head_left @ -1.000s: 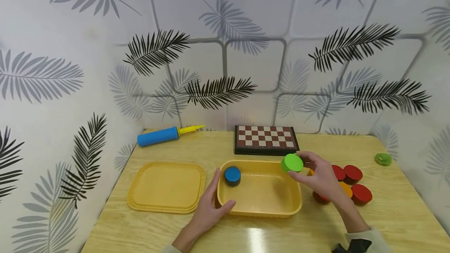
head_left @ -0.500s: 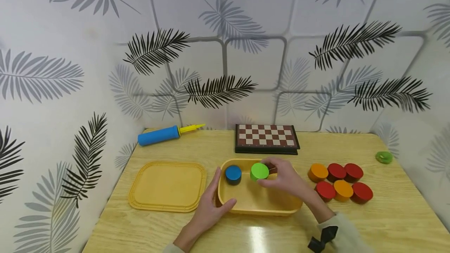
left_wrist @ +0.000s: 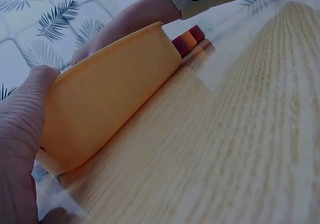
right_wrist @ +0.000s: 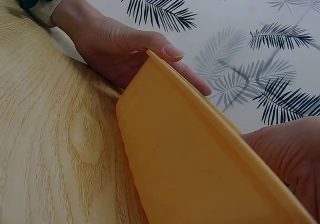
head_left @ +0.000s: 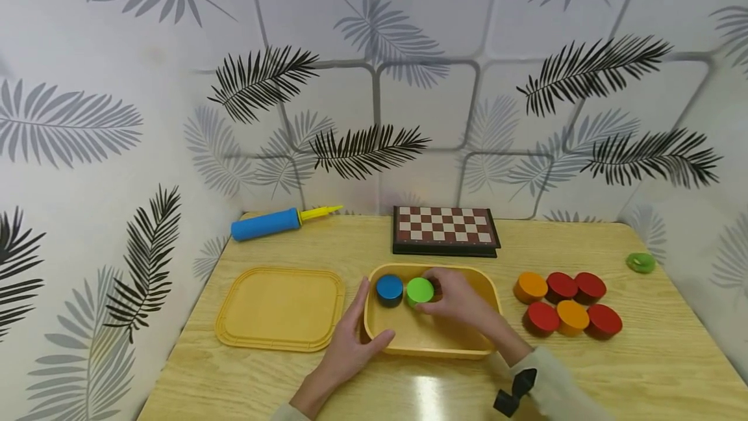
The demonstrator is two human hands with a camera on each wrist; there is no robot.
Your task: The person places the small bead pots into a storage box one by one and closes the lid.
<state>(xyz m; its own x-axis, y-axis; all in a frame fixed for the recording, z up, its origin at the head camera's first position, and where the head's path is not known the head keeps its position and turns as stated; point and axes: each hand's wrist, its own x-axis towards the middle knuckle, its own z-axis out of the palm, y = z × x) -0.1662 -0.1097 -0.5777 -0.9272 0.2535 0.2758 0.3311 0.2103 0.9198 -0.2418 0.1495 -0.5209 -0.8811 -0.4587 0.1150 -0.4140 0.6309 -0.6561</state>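
A yellow plastic box [head_left: 444, 345] stands on the table, its inside hidden by its walls in both wrist views. My left hand [head_left: 349, 343] rests at its left end, fingers straight along the side and thumb at the front rim. Inside, at the left, sits a blue round block [head_left: 389, 290]. Right beside it is a green round block [head_left: 420, 291], which my right hand [head_left: 458, 301] pinches between thumb and fingers, low in the box. In the left wrist view, the left thumb [left_wrist: 42, 82] lies against the box wall [left_wrist: 105, 94].
Red round blocks [head_left: 542, 318] and orange round blocks [head_left: 573, 317] stand grouped right of the box. A yellow lid [head_left: 280, 308] lies to the left. Behind are a chessboard case [head_left: 444, 227] and a blue pump [head_left: 265, 225]. A small green item [head_left: 641, 262] lies far right.
My right hand has carried the green block leftward from over the box's right end and down beside the blue block. The left hand has stayed at the box.
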